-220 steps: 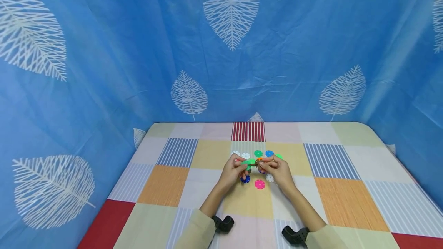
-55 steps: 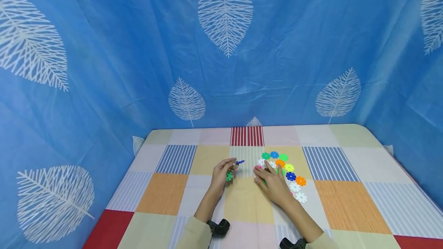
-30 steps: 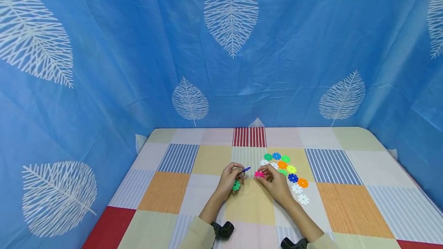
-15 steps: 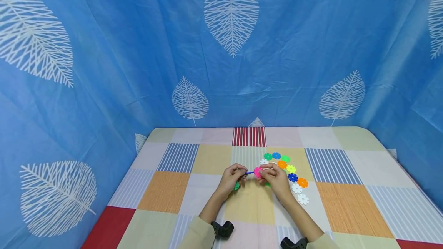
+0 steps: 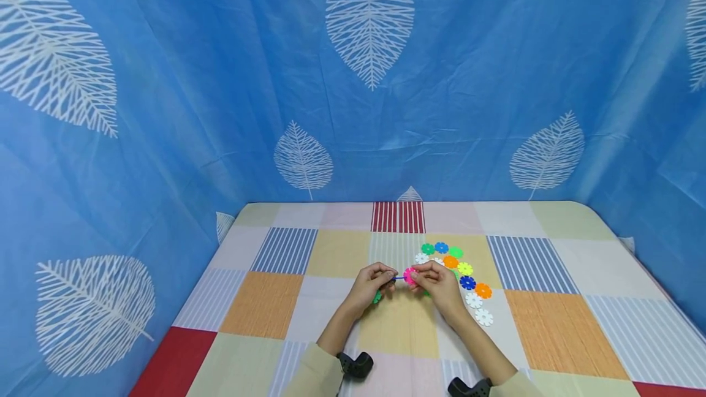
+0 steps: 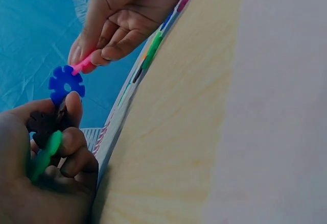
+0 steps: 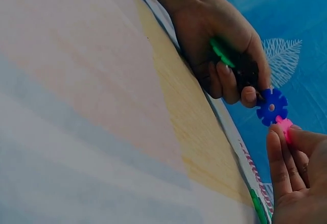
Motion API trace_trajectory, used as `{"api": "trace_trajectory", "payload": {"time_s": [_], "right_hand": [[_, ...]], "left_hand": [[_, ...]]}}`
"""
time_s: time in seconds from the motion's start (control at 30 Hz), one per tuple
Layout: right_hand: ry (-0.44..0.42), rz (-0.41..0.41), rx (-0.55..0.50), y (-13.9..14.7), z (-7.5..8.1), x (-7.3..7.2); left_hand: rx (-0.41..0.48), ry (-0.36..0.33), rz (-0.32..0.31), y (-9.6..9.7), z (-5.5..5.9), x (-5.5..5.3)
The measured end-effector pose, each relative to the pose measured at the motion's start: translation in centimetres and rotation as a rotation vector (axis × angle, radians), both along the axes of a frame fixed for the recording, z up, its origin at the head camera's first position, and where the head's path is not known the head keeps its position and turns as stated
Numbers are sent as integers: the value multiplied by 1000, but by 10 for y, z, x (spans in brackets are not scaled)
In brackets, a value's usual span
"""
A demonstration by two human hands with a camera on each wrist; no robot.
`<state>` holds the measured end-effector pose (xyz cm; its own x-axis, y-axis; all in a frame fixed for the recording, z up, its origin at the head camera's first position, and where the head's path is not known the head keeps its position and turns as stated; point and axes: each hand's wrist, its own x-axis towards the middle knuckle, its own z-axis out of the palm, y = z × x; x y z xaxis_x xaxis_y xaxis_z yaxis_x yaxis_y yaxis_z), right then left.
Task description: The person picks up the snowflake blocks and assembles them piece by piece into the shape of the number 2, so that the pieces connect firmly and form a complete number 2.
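Observation:
My left hand point(image 5: 365, 290) grips a joined cluster of notched plastic building discs. In the left wrist view these are a blue disc point(image 6: 67, 83), dark brown or black pieces point(image 6: 41, 124) and a green disc point(image 6: 46, 157) against the curled fingers. Between the thumb and fingers of my right hand point(image 5: 442, 290) is a pink notched disc point(image 5: 409, 275). Its edge meets the rim of the blue disc point(image 7: 272, 106), the two lying at an angle to each other; how deep the slots engage I cannot tell. Fingers hide part of the dark pieces.
Several loose notched discs lie flat on the checked tablecloth point(image 5: 397, 329) beyond and right of my right hand, among them a yellow disc point(image 5: 466, 268), an orange disc point(image 5: 483, 290) and a white disc point(image 5: 483, 317). A blue leaf-patterned curtain point(image 5: 441, 78) surrounds the table.
Earlier the hands were apart, the right one over the loose discs. It picked up the pink disc and brought it left to the blue one. Over the last half second little has moved.

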<state>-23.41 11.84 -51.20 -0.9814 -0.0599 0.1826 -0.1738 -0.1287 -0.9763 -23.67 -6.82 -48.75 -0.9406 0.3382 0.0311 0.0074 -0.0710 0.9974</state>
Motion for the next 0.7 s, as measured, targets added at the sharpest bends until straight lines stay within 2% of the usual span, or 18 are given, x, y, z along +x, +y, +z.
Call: {"api": "trace_trajectory", "payload": {"time_s": [0.13, 0.33, 0.53, 0.6, 0.7], "right_hand": [[36, 8, 25, 0, 0, 1], [24, 20, 42, -2, -1, 1], [10, 1, 27, -2, 1, 2], [31, -3, 68, -1, 2, 1], [91, -4, 213, 4, 5, 0]], "left_hand": [[4, -5, -5, 0, 0, 0], [-27, 12, -28, -1, 2, 1], [3, -25, 5, 1, -14, -7], [18, -52, 26, 2, -20, -10], [46, -72, 59, 3, -23, -12]]}}
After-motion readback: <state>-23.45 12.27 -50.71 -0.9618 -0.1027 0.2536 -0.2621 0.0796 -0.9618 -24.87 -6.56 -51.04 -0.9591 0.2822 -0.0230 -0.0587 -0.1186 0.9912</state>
